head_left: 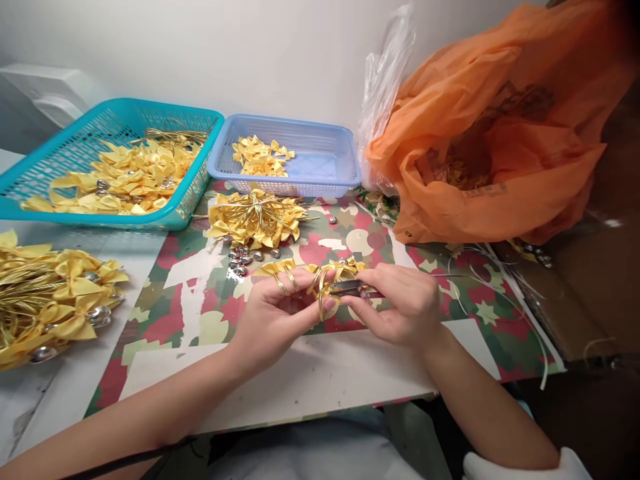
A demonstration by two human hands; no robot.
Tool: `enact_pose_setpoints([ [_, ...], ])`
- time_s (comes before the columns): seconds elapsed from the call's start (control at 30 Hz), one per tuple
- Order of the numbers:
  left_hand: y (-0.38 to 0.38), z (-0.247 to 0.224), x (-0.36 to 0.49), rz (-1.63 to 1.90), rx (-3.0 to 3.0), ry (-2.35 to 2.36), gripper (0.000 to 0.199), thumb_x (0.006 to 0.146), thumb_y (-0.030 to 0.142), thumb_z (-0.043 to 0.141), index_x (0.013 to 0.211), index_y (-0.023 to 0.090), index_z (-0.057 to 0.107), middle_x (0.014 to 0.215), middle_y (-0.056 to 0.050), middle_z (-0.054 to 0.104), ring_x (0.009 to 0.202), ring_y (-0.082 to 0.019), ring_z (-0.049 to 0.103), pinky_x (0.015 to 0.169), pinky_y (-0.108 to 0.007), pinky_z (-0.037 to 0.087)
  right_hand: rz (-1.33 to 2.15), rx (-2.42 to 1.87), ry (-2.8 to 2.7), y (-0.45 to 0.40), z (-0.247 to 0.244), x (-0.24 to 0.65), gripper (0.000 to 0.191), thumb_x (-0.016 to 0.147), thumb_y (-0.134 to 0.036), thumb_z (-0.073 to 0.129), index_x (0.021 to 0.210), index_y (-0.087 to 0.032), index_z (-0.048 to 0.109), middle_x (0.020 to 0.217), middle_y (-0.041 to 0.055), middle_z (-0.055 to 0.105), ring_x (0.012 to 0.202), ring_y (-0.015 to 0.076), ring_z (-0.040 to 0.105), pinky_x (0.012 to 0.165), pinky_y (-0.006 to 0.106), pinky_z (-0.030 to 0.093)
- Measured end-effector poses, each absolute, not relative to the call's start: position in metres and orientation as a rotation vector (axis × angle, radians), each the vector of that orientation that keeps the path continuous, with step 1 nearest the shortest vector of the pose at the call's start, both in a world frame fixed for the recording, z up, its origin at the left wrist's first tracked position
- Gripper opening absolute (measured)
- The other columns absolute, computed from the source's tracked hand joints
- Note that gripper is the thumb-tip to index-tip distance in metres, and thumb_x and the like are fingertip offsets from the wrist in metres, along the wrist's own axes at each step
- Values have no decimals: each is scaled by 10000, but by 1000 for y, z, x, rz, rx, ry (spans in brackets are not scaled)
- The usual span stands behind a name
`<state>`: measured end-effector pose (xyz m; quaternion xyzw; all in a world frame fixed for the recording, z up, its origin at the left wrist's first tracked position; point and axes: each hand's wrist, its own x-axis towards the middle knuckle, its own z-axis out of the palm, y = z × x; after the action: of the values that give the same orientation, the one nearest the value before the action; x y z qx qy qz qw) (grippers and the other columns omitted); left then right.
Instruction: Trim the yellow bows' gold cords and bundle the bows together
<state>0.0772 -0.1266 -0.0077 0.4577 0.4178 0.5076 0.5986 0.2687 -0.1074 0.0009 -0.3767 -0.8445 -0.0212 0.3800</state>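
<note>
Gold cord (321,303) is looped around the fingers of my left hand (280,310), which is closed on it above the front of the table. From the right, my right hand (400,303) pinches a small dark metal tool (346,287) with narrow blades, which looks like thread snips. Its tip reaches the cord at my left fingertips; whether it touches the cord I cannot tell. Yellow ribbon bows (350,269) show just behind both hands, partly covered by them. A few silver bells (241,257) lie beyond my left hand.
A bundle of bows with gold cord (255,217) lies behind the bells. Farther back stand a teal basket (200,170) and a blue basket (325,175), both holding bows. Another bundle (55,300) is at left. At right are an orange bag (450,213) and white strips (525,300).
</note>
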Motion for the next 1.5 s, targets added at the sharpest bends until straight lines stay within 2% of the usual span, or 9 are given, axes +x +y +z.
enact_pose_setpoints([
  [0.2,-126,-8,78,1177,1075,980,85,671,181,822,724,151,763,675,-10,621,598,-109,525,454,-197,470,-127,-978,-2152,-108,1,267,280,863,-369,647,644,-201,602,536,-10,592,484,107,461,469,264,304],
  [0.5,-126,-8,76,1168,1126,996,140,657,173,832,792,171,798,632,5,583,576,-97,482,458,-195,444,-205,-974,-2171,-109,2,266,248,849,-344,663,652,-198,623,500,-18,550,468,111,435,460,284,268],
  [0.73,-125,-8,78,1182,1147,989,137,649,189,849,774,184,795,664,-5,639,597,-106,521,471,-192,465,-182,-1009,-2173,-110,2,267,251,850,-331,654,639,-204,603,498,-26,559,466,103,442,464,280,274],
  [0.93,-125,-8,78,1159,1066,987,212,654,212,855,855,189,796,695,-9,666,563,-94,528,425,-172,440,306,-1126,-1946,-108,4,270,216,821,-384,655,757,-197,566,601,-25,559,487,88,426,467,235,328],
  [1.07,-125,-8,78,1132,1107,927,187,722,251,813,893,180,789,679,-22,660,551,-96,530,416,-170,435,837,-1205,-1800,-107,1,263,241,752,-370,736,868,-204,605,531,-81,441,468,78,372,460,220,314],
  [1.13,-125,-8,78,1110,1127,900,198,727,262,810,905,179,788,672,-24,659,545,-96,527,419,-174,439,1151,-1185,-1704,-105,-2,258,257,771,-387,713,920,-196,626,530,-81,444,468,77,377,460,216,324],
  [1.23,-125,-9,78,1088,1125,843,205,744,286,800,926,191,788,698,-29,680,531,-90,517,427,-184,453,1471,-1108,-1556,-102,-4,254,321,777,-497,686,759,-189,598,545,-60,456,464,72,371,438,216,316],
  [1.37,-125,-12,75,1065,1123,758,191,804,312,750,973,230,785,737,-32,700,490,-76,501,447,-205,480,1482,-1140,-1483,-100,-8,258,359,770,-488,698,662,-185,540,516,-74,363,454,63,328,421,211,282],
  [1.5,-125,-19,69,1081,1157,738,243,842,299,708,1076,269,767,697,-5,672,494,-75,525,477,-201,479,1425,-1161,-1476,-100,-9,261,325,775,-437,695,651,-181,538,517,-66,381,457,66,357,421,209,325],
])
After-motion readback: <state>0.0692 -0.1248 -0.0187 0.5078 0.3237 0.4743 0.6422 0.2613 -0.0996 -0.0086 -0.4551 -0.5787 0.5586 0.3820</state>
